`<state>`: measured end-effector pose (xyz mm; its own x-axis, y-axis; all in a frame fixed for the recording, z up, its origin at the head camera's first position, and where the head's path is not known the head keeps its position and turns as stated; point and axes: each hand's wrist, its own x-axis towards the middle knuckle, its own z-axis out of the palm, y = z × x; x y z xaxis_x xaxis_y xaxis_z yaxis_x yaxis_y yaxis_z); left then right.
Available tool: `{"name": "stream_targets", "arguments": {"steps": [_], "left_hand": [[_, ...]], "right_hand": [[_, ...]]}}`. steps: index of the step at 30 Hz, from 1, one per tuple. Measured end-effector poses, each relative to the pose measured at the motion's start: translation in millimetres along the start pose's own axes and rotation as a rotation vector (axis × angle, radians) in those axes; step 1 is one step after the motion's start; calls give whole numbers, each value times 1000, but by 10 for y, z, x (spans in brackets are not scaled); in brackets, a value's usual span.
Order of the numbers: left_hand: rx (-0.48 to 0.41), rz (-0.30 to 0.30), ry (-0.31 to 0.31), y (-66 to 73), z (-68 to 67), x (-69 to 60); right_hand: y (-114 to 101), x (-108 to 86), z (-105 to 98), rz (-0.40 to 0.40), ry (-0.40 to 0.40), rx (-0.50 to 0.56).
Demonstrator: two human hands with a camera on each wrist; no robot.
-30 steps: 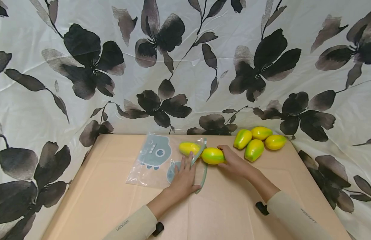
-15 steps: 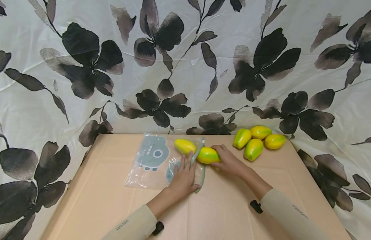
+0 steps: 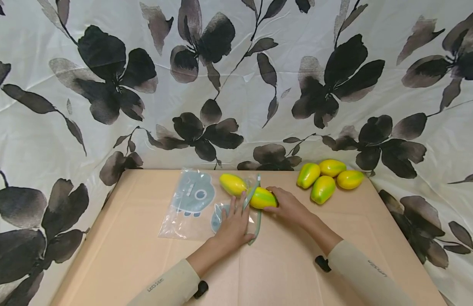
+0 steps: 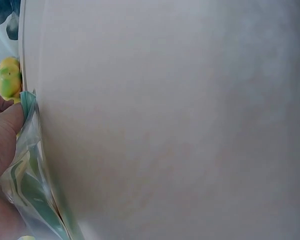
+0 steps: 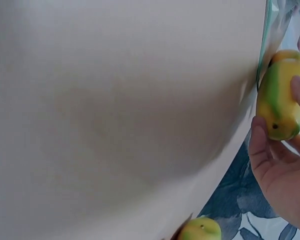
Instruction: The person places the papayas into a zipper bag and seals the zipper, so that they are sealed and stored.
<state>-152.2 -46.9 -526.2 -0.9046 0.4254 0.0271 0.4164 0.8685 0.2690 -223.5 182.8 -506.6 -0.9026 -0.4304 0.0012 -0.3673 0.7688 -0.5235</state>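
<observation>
inside the clear bag (image 3: 194, 193): one fruit (image 3: 232, 184), seemingly. at its mouth: second fruit (image 3: 262, 198), right hand (image 3: 288, 205) gripping it; left hand (image 3: 232, 223) spread out — outside: four fruits (image 3: 323, 190).

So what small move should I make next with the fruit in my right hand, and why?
I'd probably slide the held fruit further left into the bag: your right hand has it at the bag's mouth, your left hand rests on the bag beside the green edge, and another fruit lies ahead, seemingly inside.
</observation>
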Motion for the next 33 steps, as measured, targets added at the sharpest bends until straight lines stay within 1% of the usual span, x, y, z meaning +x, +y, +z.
{"name": "stream_targets", "arguments": {"steps": [4, 8, 12, 15, 20, 25, 30, 33], "left_hand": [[5, 2, 0, -4, 5, 1], [-7, 0, 1, -9, 13, -2], [-14, 0, 7, -8, 9, -4], [-10, 0, 11, -4, 8, -2], [12, 7, 15, 8, 15, 6], [57, 26, 17, 19, 15, 15], [74, 21, 11, 18, 20, 23], [80, 24, 16, 14, 17, 20]], "right_hand": [[-17, 7, 32, 25, -3, 40], [-3, -5, 31, 3, -29, 77], [30, -19, 12, -30, -62, 86], [44, -25, 3, -61, -64, 78], [37, 11, 25, -91, -29, 79], [0, 69, 57, -65, 18, 120], [-45, 117, 75, -34, 76, 155], [-61, 144, 85, -46, 106, 153]]}}
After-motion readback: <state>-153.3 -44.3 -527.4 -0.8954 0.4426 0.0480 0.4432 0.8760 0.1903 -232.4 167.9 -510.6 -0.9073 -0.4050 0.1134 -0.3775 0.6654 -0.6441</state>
